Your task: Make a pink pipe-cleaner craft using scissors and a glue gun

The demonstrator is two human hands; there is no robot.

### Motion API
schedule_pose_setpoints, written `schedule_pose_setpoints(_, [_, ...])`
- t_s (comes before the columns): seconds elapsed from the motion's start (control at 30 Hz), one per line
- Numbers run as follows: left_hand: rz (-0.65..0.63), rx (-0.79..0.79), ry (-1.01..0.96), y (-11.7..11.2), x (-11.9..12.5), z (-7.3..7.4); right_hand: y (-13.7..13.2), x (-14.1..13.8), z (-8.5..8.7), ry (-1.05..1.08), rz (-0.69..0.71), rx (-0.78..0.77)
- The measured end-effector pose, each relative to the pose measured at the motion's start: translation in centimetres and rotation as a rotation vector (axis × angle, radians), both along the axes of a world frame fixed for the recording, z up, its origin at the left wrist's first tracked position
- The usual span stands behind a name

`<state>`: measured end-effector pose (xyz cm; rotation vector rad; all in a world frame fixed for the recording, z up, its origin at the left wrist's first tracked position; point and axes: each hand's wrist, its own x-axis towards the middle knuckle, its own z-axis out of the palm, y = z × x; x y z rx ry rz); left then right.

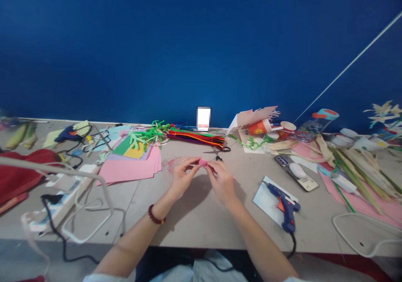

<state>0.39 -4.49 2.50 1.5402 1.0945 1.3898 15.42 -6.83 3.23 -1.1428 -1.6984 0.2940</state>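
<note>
Over the middle of the pale work table (188, 227), the person's left hand (183, 178) and right hand (222, 182) meet, their fingers closed from either side on a small pink roll (202, 162), perhaps paper. It sits between the fingertips, both hands equally near; its long axis is too hidden to tell. Black-handled metal scissors (215, 151) lie just beyond, on the far side.

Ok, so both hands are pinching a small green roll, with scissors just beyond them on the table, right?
Wrong colour: the small roll between the left hand and right hand is pink, not green, as the head view shows. Both hands are pinching it, with the scissors just beyond them on the table.
</note>
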Motion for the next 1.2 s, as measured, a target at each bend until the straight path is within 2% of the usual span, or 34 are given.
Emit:
schedule_pose_setpoints(0.3, [0.003, -0.027, 0.006, -0.24, 0.19, 0.10, 0.12, -0.15, -0.30, -0.017, 0.027, 0.005])
schedule_pose_setpoints(0.6, [0.032, 0.103, 0.058, 0.03, 0.01, 0.16, 0.48, 0.08, -0.42, -0.071, 0.075, 0.017])
schedule_pose_setpoints(0.9, [-0.031, 0.159, 0.044, 0.15, 0.11, -0.43, 0.34, 0.08, -0.67, -0.066, 0.030, 0.042])
schedule_pose_setpoints(1.2, [-0.079, 0.106, -0.003, 0.01, 0.23, -0.51, 0.31, 0.10, -0.74, -0.090, 0.044, 0.027])
